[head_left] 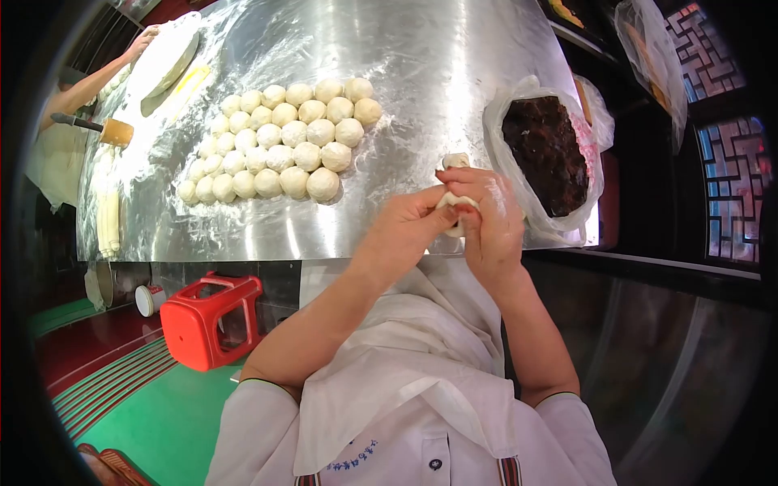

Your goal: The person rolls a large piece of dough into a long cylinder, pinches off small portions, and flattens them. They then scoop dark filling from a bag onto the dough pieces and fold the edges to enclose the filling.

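My left hand (412, 220) and my right hand (493, 217) meet over the front edge of the metal table. Both pinch a piece of white dough (459, 200) between thumbs and fingers; some of it shows below the thumbs. Just beyond my right fingers is another small lump of dough (455, 159), partly hidden by the hand. To the right sits a clear plastic bag (496, 121) opened around a dark, sticky filling (545, 158). Several rows of round, floured dough balls (279, 138) lie on the table to the left.
Flour dusts the metal table (421, 49). At the far left are a large round white tray (166, 57), a wooden-headed tool with a dark handle (116, 132), dough strips (107, 202) and another person's arm (93, 81). A red stool (212, 320) stands on the floor below.
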Demonstrator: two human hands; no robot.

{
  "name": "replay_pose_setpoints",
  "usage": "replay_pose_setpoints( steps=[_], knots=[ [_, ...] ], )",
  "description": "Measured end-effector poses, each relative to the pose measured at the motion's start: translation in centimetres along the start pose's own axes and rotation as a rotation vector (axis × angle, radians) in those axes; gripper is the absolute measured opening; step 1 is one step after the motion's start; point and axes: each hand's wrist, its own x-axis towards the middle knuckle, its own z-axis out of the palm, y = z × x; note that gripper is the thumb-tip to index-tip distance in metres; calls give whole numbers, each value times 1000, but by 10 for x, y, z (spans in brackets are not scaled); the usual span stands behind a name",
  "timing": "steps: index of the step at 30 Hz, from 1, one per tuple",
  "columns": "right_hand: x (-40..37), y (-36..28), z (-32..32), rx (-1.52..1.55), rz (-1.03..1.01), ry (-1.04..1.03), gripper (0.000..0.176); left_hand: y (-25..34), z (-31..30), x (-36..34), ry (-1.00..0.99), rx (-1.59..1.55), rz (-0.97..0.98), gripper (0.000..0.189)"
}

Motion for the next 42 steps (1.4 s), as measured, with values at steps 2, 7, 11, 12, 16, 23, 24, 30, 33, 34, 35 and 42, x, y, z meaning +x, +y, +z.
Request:
replay_pose_setpoints(
  steps=[2,7,11,12,16,23,24,30,33,34,35,42],
  knots=[
    [-4,10,4,20,42,-4,36,-4,0,1,-15,-256,-59,37],
    [15,-21,7,167,261,91,21,14,-7,-5,-83,-751,-23,47],
    [7,-8,-5,-138,92,-14,24,9,9,-14,-34,-416,-116,55],
    [6,-4,-9,-138,97,-92,28,12,14,-15,-56,-312,-82,57],
    [16,-11,-16,-62,283,-139,25,22,23,-17,-55,-436,-73,60],
    [15,-21,-36,243,453,-110,21,27,-22,-17,-83,-127,-10,62],
    [13,-23,-39,371,541,-197,24,30,-25,-15,4,-68,99,59],
    [46,-51,22,209,207,39,55,12,23,3,342,-577,312,65],
    [50,-14,18,7,292,190,49,12,13,-5,43,-576,170,62],
    [50,-14,12,7,281,196,49,11,6,-5,42,-569,181,62],
    [49,-19,7,-166,127,121,48,7,-3,-5,92,-707,126,61],
    [73,-20,19,227,233,-133,39,10,-59,-31,297,-514,158,54]
  ],
)
